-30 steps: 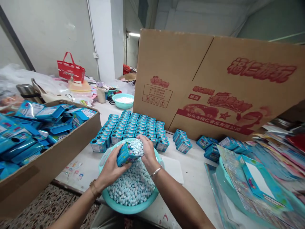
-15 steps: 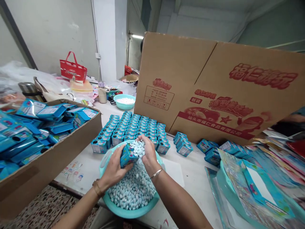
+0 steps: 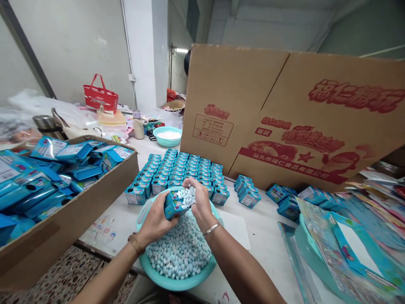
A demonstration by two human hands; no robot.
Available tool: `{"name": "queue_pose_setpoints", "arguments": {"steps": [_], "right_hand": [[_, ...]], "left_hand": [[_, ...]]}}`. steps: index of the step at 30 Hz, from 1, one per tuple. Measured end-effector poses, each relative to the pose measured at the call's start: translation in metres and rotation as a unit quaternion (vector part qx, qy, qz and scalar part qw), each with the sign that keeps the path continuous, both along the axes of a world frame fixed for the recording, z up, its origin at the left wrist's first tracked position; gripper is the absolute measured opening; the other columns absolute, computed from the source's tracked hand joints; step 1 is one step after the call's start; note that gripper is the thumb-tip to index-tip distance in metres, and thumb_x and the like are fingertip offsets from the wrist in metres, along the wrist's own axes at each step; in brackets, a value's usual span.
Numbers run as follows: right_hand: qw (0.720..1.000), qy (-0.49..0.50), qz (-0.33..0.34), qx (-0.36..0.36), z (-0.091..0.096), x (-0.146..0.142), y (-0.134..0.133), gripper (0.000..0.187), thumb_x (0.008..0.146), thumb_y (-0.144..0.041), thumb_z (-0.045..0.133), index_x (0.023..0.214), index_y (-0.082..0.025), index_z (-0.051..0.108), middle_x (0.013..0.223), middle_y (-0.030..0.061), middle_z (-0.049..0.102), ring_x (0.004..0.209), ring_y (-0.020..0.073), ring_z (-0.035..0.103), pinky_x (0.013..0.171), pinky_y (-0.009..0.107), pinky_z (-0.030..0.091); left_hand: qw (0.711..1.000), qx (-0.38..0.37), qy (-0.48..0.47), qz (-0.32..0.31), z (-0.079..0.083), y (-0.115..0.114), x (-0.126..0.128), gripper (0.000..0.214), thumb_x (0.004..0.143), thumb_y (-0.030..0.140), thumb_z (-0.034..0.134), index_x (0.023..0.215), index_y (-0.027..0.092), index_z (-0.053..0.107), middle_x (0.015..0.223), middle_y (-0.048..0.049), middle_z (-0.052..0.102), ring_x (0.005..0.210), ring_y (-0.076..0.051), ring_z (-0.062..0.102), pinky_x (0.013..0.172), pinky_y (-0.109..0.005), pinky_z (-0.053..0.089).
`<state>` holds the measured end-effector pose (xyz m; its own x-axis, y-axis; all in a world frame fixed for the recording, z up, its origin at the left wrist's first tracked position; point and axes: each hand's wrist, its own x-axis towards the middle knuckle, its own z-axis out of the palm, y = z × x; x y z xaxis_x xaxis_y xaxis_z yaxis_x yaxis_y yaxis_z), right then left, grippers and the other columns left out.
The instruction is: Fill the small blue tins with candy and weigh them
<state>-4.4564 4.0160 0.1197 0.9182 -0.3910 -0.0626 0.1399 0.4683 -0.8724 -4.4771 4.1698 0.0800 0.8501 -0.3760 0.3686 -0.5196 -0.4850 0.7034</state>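
My left hand [image 3: 157, 219] grips a small blue printed box [image 3: 173, 207], tilted with its opening toward the right, above a turquoise basin [image 3: 177, 285]. Cupped against that opening, my right hand [image 3: 201, 198] holds a heap of small pale blue and white candies [image 3: 187, 196]. Part of the heap lies at the box's mouth. Many more loose candies [image 3: 179, 253] fill the basin below. Behind the basin stand rows of similar blue boxes [image 3: 177, 169] on the white table.
At left, a cardboard carton [image 3: 95, 198] is piled with blue boxes [image 3: 60, 177]. A large printed carton [image 3: 240, 105] stands behind the rows. Printed sheets [image 3: 357, 240] lie over another basin [image 3: 303, 240] at right. A farther basin [image 3: 167, 141] holds pale pieces. A red bag [image 3: 101, 99] stands at the back.
The whole view has shifted slightly. Both hands stay over the basin, with the right hand's candies still held against the box's opening; the box appears tilted a little differently.
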Motion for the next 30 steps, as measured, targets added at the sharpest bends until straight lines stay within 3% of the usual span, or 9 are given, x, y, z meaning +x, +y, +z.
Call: {"name": "queue_pose_setpoints", "arguments": {"steps": [8, 15, 25, 30], "right_hand": [[0.999, -0.020, 0.009, -0.031, 0.001, -0.001, 0.005, 0.019, 0.070, -0.036, 0.068, 0.065, -0.018, 0.074, 0.070, 0.0025, 0.071, 0.076, 0.0181, 0.063, 0.081, 0.031, 0.047], [0.999, -0.018, 0.003, -0.034, 0.001, 0.000, 0.002, 0.023, 0.070, -0.039, 0.068, 0.065, -0.017, 0.074, 0.070, 0.0042, 0.071, 0.074, 0.0184, 0.063, 0.079, 0.032, 0.047], [0.997, -0.028, -0.008, -0.069, 0.001, -0.008, 0.009, 0.026, 0.074, -0.042, 0.066, 0.067, -0.018, 0.074, 0.073, 0.0047, 0.072, 0.078, 0.0200, 0.065, 0.082, 0.033, 0.047], [0.993, -0.038, 0.074, -0.080, 0.009, -0.009, 0.011, 0.040, 0.082, -0.052, 0.056, 0.078, -0.017, 0.075, 0.083, 0.0084, 0.074, 0.088, 0.0233, 0.067, 0.090, 0.037, 0.047]], "left_hand": [[0.999, 0.006, 0.034, 0.032, 0.006, -0.003, 0.001, 0.071, 0.069, 0.031, 0.069, 0.131, 0.019, 0.037, 0.124, -0.0110, 0.057, 0.113, -0.029, 0.058, 0.096, -0.043, 0.047], [0.999, 0.041, -0.025, 0.015, 0.006, 0.000, 0.007, 0.072, 0.067, 0.027, 0.067, 0.132, 0.019, 0.037, 0.129, -0.0125, 0.054, 0.119, -0.030, 0.054, 0.102, -0.046, 0.044], [0.998, 0.063, -0.015, 0.016, 0.013, 0.002, 0.006, 0.072, 0.068, 0.026, 0.068, 0.133, 0.020, 0.037, 0.129, -0.0112, 0.055, 0.119, -0.029, 0.054, 0.102, -0.045, 0.044], [0.999, 0.034, 0.009, -0.016, 0.022, 0.001, 0.004, 0.066, 0.069, 0.026, 0.068, 0.129, 0.021, 0.042, 0.125, -0.0084, 0.059, 0.114, -0.027, 0.058, 0.098, -0.040, 0.047]]}}
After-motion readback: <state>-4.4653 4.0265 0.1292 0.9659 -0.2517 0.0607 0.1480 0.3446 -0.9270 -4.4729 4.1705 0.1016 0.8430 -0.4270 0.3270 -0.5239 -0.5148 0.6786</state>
